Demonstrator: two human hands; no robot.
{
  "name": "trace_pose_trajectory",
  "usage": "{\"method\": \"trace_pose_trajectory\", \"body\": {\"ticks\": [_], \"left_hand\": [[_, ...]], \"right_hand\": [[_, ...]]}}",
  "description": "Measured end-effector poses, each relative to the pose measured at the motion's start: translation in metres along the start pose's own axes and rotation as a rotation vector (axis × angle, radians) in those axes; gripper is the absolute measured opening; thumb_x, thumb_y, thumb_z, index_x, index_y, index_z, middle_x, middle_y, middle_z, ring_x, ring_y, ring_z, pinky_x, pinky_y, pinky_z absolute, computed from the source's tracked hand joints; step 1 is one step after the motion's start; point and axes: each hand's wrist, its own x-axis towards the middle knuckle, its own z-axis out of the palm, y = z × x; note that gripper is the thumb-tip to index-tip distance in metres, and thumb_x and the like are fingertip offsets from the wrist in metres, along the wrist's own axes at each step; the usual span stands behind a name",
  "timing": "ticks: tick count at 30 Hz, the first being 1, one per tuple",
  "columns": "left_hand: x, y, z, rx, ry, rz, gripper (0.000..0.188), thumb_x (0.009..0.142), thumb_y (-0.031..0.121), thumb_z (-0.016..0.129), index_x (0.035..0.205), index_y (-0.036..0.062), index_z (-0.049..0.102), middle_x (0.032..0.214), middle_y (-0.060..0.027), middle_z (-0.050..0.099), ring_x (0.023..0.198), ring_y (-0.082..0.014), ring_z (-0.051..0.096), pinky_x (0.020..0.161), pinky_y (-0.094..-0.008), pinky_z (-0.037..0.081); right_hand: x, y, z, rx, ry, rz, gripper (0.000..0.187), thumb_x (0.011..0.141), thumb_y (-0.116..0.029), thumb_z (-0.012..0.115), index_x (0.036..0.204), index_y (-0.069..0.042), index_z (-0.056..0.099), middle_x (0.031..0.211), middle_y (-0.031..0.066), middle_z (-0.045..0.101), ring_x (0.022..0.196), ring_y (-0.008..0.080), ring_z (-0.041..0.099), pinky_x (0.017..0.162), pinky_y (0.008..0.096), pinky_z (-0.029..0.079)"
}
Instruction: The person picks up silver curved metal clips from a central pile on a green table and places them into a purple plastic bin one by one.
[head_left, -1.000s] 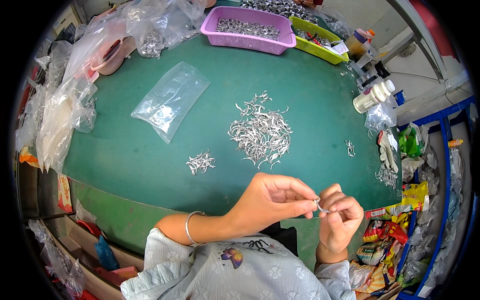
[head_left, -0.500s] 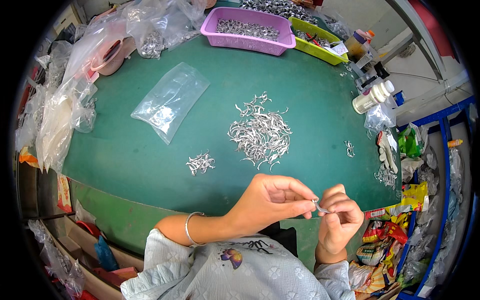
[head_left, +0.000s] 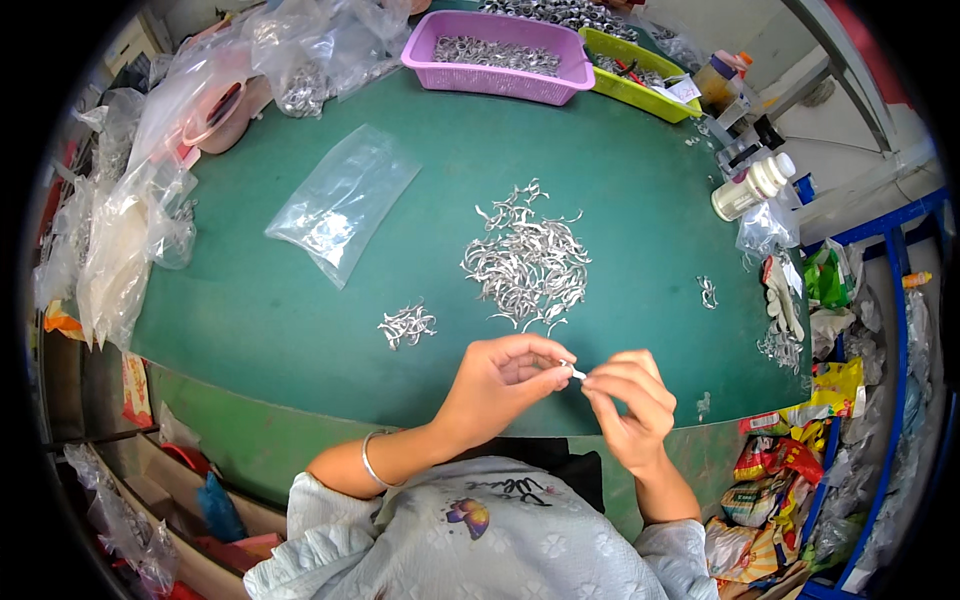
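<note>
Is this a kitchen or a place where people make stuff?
Probably a small workshop, not a kitchen. A green worktable holds a heap of small metal pieces, a purple basket holds more, and both hands pinch one tiny piece.

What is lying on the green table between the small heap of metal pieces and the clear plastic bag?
In the head view, nothing lies between the small heap and the clear plastic bag: only bare green table. Both hands work nearer the table's front edge.

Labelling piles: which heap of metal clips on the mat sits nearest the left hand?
The small heap, just up-left of the left hand. The big heap lies farther up at mat centre; the tiny cluster is off right.
</note>
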Motion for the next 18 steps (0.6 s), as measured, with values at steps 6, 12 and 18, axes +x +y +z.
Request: {"method": "trace_pose_trajectory", "body": {"ticks": [6, 12, 18], "left_hand": [[-0.003, -0.006, 0.003, -0.052, 0.066, 0.177, 0.016, 0.079, -0.008, 0.056, 0.095, -0.0072, 0.057, 0.091, -0.0123, 0.059, 0.083, -0.0156, 0.059, 0.077, -0.0268, 0.050], [-0.005, -0.005, 0.006, 0.162, 0.073, 0.406, 0.013, 0.077, -0.005, 0.059, 0.090, -0.0046, 0.061, 0.088, -0.0098, 0.061, 0.080, -0.0137, 0.060, 0.072, -0.0241, 0.049], [-0.005, 0.005, 0.000, -0.139, -0.088, -0.065, 0.012, 0.081, 0.004, 0.059, 0.090, -0.0048, 0.060, 0.082, -0.0096, 0.062, 0.076, -0.0128, 0.059, 0.069, -0.0226, 0.048]], "right_hand": [[0.000, 0.000, 0.007, 0.145, 0.069, 0.086, 0.017, 0.061, 0.008, 0.068, 0.077, 0.003, 0.062, 0.072, 0.0110, 0.061, 0.067, 0.0229, 0.055, 0.061, 0.0301, 0.043], [0.002, -0.003, 0.004, 0.162, 0.094, 0.052, 0.016, 0.064, 0.009, 0.065, 0.079, 0.004, 0.060, 0.073, 0.0127, 0.061, 0.068, 0.0233, 0.055, 0.062, 0.0303, 0.043], [-0.001, -0.010, 0.000, 0.728, 0.066, 0.485, 0.006, 0.076, 0.006, 0.059, 0.081, 0.004, 0.058, 0.078, 0.0118, 0.058, 0.072, 0.0182, 0.055, 0.065, 0.0286, 0.044]]}}
